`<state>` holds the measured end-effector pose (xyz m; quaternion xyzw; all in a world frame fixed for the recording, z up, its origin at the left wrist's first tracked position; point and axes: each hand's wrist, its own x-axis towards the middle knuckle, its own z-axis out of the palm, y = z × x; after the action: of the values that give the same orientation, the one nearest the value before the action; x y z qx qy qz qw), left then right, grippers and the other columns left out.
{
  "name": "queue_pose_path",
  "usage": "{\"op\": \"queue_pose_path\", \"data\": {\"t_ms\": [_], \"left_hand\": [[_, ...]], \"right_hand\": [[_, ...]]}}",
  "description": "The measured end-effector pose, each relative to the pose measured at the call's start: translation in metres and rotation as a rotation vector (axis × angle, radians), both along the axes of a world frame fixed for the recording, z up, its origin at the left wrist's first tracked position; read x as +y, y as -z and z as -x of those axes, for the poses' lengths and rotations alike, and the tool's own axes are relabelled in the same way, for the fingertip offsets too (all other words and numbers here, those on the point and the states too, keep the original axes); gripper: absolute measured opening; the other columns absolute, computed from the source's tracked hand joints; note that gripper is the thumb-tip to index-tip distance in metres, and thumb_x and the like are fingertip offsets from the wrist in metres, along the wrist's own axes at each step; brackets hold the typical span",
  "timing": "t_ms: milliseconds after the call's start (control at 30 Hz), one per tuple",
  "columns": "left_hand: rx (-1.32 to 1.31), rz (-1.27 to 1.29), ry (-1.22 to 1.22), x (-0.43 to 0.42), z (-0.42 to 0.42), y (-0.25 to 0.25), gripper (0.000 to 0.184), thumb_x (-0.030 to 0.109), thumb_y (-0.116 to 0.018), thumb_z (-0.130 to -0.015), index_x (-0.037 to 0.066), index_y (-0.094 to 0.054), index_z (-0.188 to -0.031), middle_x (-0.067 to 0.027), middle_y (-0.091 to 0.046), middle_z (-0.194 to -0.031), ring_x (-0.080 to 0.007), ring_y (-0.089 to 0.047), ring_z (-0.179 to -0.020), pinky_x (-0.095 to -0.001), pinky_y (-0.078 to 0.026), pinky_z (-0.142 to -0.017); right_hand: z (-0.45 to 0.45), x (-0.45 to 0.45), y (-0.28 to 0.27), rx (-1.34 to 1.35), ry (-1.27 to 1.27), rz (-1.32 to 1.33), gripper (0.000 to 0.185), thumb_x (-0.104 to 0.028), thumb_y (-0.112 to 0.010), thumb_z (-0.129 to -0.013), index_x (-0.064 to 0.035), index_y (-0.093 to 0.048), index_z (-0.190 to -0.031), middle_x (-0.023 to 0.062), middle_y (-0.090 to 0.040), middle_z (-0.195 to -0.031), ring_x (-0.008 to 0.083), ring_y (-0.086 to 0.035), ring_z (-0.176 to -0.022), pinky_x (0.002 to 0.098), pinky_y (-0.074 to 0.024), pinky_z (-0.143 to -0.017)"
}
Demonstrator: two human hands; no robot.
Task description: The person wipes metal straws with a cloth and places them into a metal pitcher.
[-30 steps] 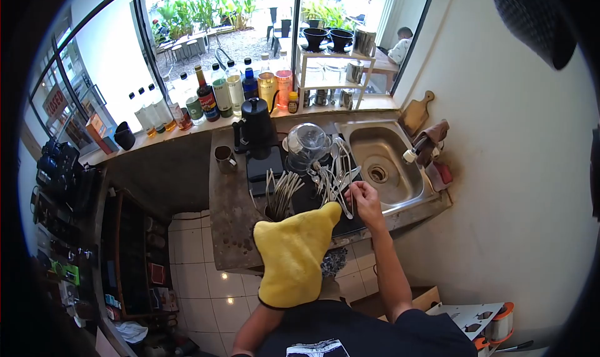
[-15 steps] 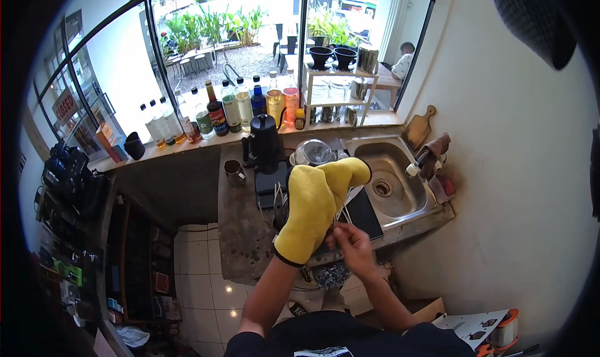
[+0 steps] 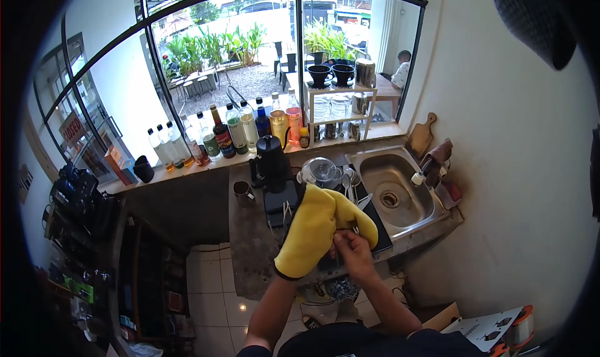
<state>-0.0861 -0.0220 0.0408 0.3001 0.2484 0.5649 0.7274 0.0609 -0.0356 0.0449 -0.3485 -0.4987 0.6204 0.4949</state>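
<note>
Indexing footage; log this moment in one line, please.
left hand covered by yellow cloth | right hand pinching thin item | cutlery beside sink

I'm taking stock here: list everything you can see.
Bottles: about twelve, mixed colours, windowsill
Black cup: one, black, windowsill
Rack: one, pale, windowsill
Drippers: two, black, atop rack
Kettle: one, black, counter
Mug: one, dark, counter
Glassware: uncounted, clear, beside sink
Spoons: several, silver, beside sink
Sink: one, steel, counter's right
Board: one, brown, behind sink
Plants: several, green, outside
Cloth: one, yellow, over left hand
Right hand: one, bare, against cloth
Left hand: one, hidden under cloth

Smaller clutter: too unclear to list.
</note>
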Motion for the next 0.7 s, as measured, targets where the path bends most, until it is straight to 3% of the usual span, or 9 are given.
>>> {"op": "queue_pose_path", "data": {"t_ms": [200, 467, 567, 633, 700], "left_hand": [[0.076, -0.083, -0.146, 0.017, 0.005, -0.016, 0.022, 0.023, -0.056, -0.095, 0.009, -0.054, -0.112, -0.0015, -0.058, -0.093, -0.0128, -0.059, -0.078, -0.0270, -0.048, -0.064], [0.072, -0.054, -0.025, -0.004, -0.005, 0.007, 0.021, 0.025, -0.055, -0.096, 0.010, -0.053, -0.111, -0.0011, -0.058, -0.092, -0.0121, -0.059, -0.076, -0.0267, -0.049, -0.061], [0.073, -0.106, -0.124, 0.007, -0.002, -0.017, 0.021, 0.026, -0.055, -0.097, 0.010, -0.053, -0.111, -0.0009, -0.058, -0.091, -0.0118, -0.059, -0.075, -0.0266, -0.049, -0.060], [0.075, -0.161, -0.250, 0.020, 0.000, -0.040, 0.021, 0.027, -0.054, -0.097, 0.010, -0.053, -0.111, -0.0008, -0.058, -0.091, -0.0116, -0.059, -0.074, -0.0266, -0.049, -0.060], [0.084, -0.225, -0.407, 0.034, -0.003, -0.063, 0.021, 0.027, -0.054, -0.098, 0.011, -0.053, -0.111, -0.0007, -0.058, -0.091, -0.0114, -0.059, -0.074, -0.0265, -0.049, -0.059]], "right_hand": [[0.006, 0.000, -0.010, -0.132, 0.093, -0.110, 0.018, -0.015, -0.060, -0.094, 0.0019, -0.061, -0.101, 0.0027, -0.064, -0.081, 0.0073, -0.057, -0.072, 0.0233, -0.0467, -0.068], [0.012, 0.015, -0.004, -0.121, 0.230, -0.210, 0.016, -0.013, -0.064, -0.092, 0.0021, -0.065, -0.098, 0.0015, -0.066, -0.082, 0.0051, -0.059, -0.073, 0.0216, -0.0465, -0.068], [0.020, 0.007, 0.001, -0.141, 0.268, -0.280, 0.016, -0.013, -0.065, -0.091, 0.0027, -0.066, -0.096, 0.0018, -0.067, -0.081, 0.0041, -0.059, -0.073, 0.0211, -0.0464, -0.068], [0.023, -0.005, -0.005, -0.344, 0.269, -0.278, 0.016, -0.012, -0.066, -0.090, 0.0030, -0.066, -0.094, 0.0002, -0.066, -0.078, 0.0030, -0.058, -0.072, 0.0210, -0.0462, -0.066], [0.021, -0.004, -0.008, -0.305, 0.249, -0.281, 0.016, -0.012, -0.067, -0.090, 0.0031, -0.067, -0.094, -0.0007, -0.065, -0.076, 0.0025, -0.056, -0.071, 0.0216, -0.0465, -0.064]]}}
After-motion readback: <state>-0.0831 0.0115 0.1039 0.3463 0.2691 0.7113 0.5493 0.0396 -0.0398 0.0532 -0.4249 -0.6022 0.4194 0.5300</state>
